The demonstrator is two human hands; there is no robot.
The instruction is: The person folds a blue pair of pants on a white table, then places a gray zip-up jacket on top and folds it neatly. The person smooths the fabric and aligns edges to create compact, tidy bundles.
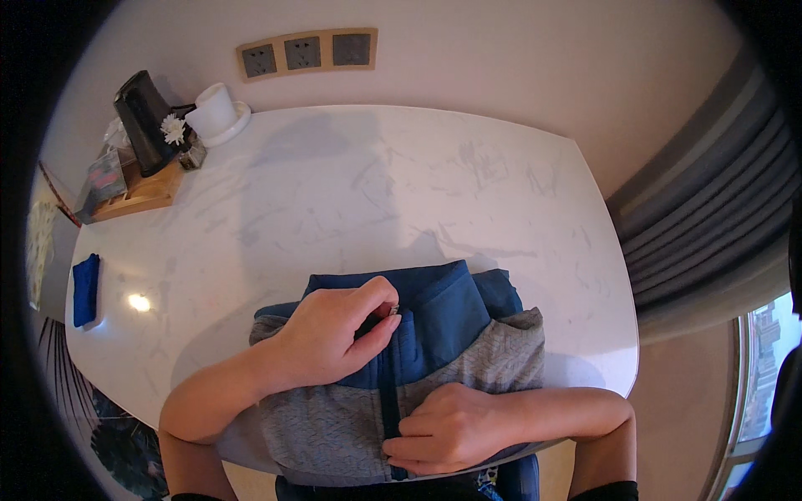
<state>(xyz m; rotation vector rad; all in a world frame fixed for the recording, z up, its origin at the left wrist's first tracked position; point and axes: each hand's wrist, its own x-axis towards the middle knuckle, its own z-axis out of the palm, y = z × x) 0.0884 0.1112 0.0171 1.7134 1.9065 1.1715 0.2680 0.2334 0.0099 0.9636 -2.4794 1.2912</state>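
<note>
A folded jacket [326,426], grey textured below and dark blue at the top, lies on the near edge of the table. Its dark blue zip strip runs down the middle of the front. My left hand [338,334] is closed near the collar, thumb and forefinger pinching a small metallic zipper pull [394,309]. Lower on the front, my right hand [455,426] rests with curled fingers gripping the jacket at the zip strip. The undersides of its fingers are hidden.
The white marbled table [468,192] has a wooden tray [146,196] with a black kettle [142,125] at the far left. Beside it stand a white cup [215,108] and a small flower vase [192,154]. A folded blue cloth [86,290] lies at the left edge. A grey curtain [718,209] hangs right.
</note>
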